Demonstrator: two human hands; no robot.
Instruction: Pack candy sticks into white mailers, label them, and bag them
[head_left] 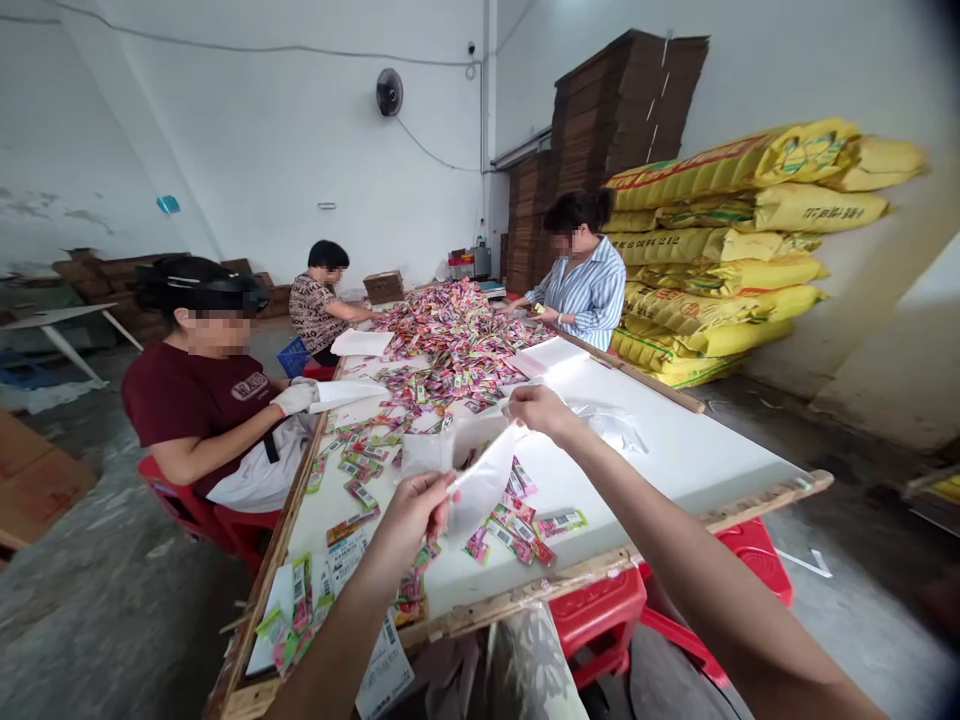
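Both my hands hold a clear plastic bag (469, 470) stretched between them above the white table (675, 450). My left hand (412, 515) pinches its lower corner. My right hand (536, 408) pinches its upper edge, farther from me. Small colourful sachets (517, 525) lie on the table just under the bag. A large heap of the same sachets (457, 325) covers the far end of the table.
Three people sit around the table: one in a maroon shirt (202, 395) on the left, one in a patterned top (319, 305) beyond, one in a striped shirt (585, 285) on the right. Yellow sacks (735, 250) and flat cardboard (622, 100) stand along the right wall. Red stools (600, 610) sit below me.
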